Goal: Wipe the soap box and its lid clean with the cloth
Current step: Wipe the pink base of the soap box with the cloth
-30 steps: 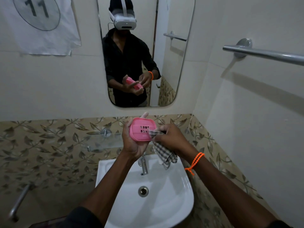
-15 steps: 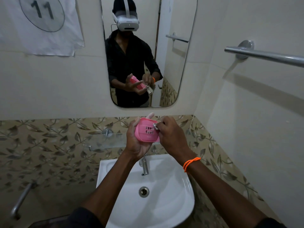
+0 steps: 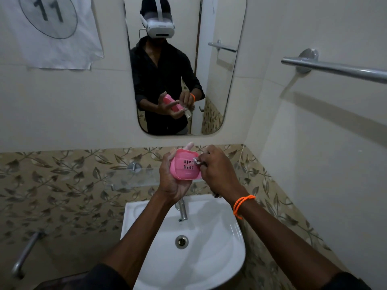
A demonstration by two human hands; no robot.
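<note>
A pink slotted soap box (image 3: 185, 167) is held up above the sink, tilted toward me, with my left hand (image 3: 172, 183) wrapped around it from the left and below. My right hand (image 3: 219, 170) presses a small bunch of the checked cloth (image 3: 196, 162) against the box's right side by the slots. Most of the cloth is hidden inside my right fist; a dark corner shows below the hand. No separate lid can be told apart in this view.
A white sink (image 3: 184, 243) with a chrome tap (image 3: 182, 210) lies below my hands. A glass shelf (image 3: 134, 176) runs along the leaf-patterned tiles. A mirror (image 3: 184, 65) hangs ahead, a towel bar (image 3: 335, 69) on the right wall.
The cloth, which hung loose below my right hand, is now bunched inside it. My right hand has moved in onto the box's slotted face, and the box has tilted slightly.
</note>
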